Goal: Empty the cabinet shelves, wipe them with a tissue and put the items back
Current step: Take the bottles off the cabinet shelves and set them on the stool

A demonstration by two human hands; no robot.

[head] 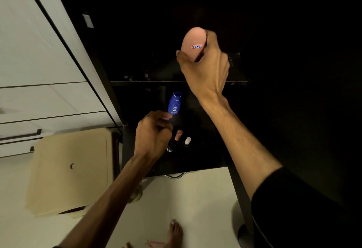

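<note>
Head view: the right hand's fingers (210, 38) and thumb curl round a pink oval bottle (194, 42), clamping its lower part so that the rounded end with a small handwritten label faces the camera. The right hand (205, 67) holds it up over the dark upper shelf (156, 72), whose front edge shows pale specks of dust or crumbs. Whether the bottle is coming out or going back I cannot tell.

The bottle looks like smooth hard plastic, light enough for one hand and stiff enough not to give under a squeeze. Its glossy, tapering shape is probably slippery, so a wrap round the widest part of the body, as here, seems safer than a pinch at the narrow end.

Lower down, the left hand (154, 132) has its fingers curled in above the lower shelf (205, 149); a dark shape may sit inside them, but the gloom hides whether they hold anything. Just beside it stand a blue Nivea bottle (175, 102), a dark vial with an orange cap (177, 137) and a small white-capped bottle (187, 141). These are small, light and narrow-based, likely to topple if brushed; each is best taken by the body between thumb and fingertips. The vials may be glass and deserve gentle setting down.

Outward, a pale cabinet door (39, 51) stands at left, a cream stool (70, 169) below it, and a bare foot (175, 232) on the light floor.
</note>
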